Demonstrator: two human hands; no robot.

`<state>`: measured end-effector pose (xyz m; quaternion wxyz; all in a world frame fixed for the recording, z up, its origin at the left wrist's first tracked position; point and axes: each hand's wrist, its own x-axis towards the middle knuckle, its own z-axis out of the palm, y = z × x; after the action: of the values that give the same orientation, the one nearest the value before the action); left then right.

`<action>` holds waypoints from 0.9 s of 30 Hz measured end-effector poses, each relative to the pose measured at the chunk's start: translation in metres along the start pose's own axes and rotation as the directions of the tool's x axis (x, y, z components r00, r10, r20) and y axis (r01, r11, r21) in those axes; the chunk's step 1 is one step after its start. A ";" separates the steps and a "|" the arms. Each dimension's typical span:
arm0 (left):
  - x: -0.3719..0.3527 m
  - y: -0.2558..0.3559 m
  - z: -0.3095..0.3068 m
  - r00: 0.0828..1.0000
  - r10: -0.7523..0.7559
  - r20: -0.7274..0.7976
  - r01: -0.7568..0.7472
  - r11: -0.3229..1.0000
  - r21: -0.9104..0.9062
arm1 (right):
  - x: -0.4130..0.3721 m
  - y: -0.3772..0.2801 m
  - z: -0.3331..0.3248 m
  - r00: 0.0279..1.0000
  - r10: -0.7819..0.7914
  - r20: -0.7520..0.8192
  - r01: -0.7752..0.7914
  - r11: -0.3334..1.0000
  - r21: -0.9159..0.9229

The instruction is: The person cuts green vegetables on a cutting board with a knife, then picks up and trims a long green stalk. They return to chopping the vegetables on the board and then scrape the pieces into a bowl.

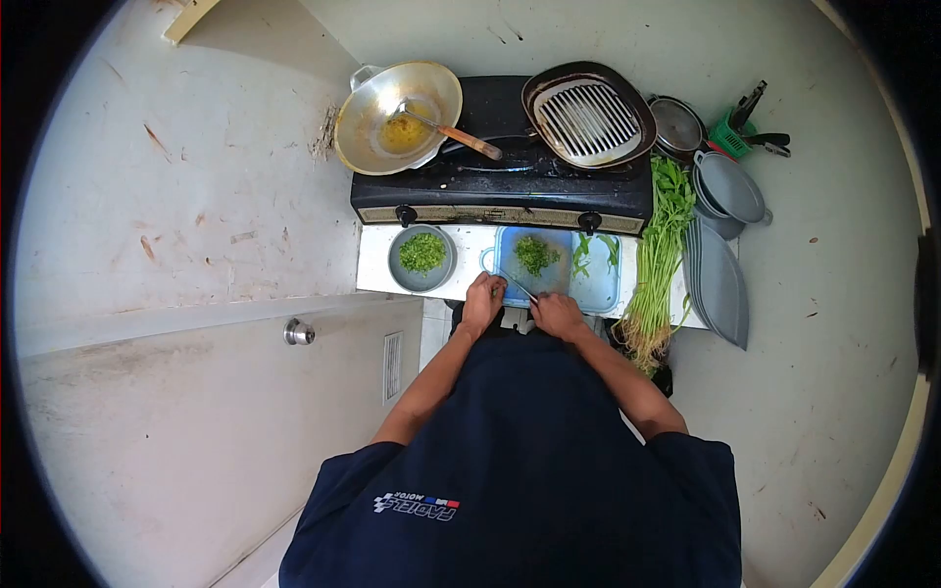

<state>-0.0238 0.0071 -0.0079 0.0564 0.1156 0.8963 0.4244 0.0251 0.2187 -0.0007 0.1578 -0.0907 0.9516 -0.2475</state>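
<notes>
Against the far side of a narrow room with pale, scuffed walls, a low white counter point(377, 267) is set, with a black two-knob gas stove point(510, 186) behind it. On the stove are counted one round metal wok point(372, 122), holding a wooden-handled ladle point(461, 135), and one dark square ridged grill pan point(588, 116). On the counter are seen one round grey bowl point(396, 265) of chopped greens, one blue plastic cutting board point(600, 286) bearing one small pile of chopped green leaves point(534, 255), and one long bunch of leafy green stalks point(657, 265) near the right edge. Grey plates point(720, 284) are gathered at that end.

The left hand point(483, 299) is rested at the board's near edge, the right hand point(559, 316) just beside it, and a thin knife point(517, 285) is spanned between them. Both hands are curled, but which one clasps the knife cannot be told.

Bare pale surface is left on the right. On the left the space is closed in by a grey door point(196, 421) with a metal knob point(298, 331).
</notes>
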 end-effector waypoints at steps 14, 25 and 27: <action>-0.002 -0.004 0.003 0.999 -0.028 -0.017 0.027 0.999 -0.026 | 0.004 0.003 0.009 1.000 -0.022 0.006 0.023 1.000 -0.004; -0.002 0.004 -0.001 0.999 -0.033 -0.032 0.032 0.999 -0.023 | 0.003 -0.005 -0.004 1.000 -0.004 0.014 0.004 0.999 0.041; -0.002 0.003 0.000 0.999 -0.047 -0.023 0.046 0.999 -0.013 | 0.001 -0.006 -0.004 1.000 -0.020 0.023 0.020 0.999 0.035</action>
<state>-0.0212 0.0081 -0.0052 0.0564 0.0893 0.8968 0.4297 0.0230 0.2149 0.0056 0.1681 -0.1004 0.9443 -0.2645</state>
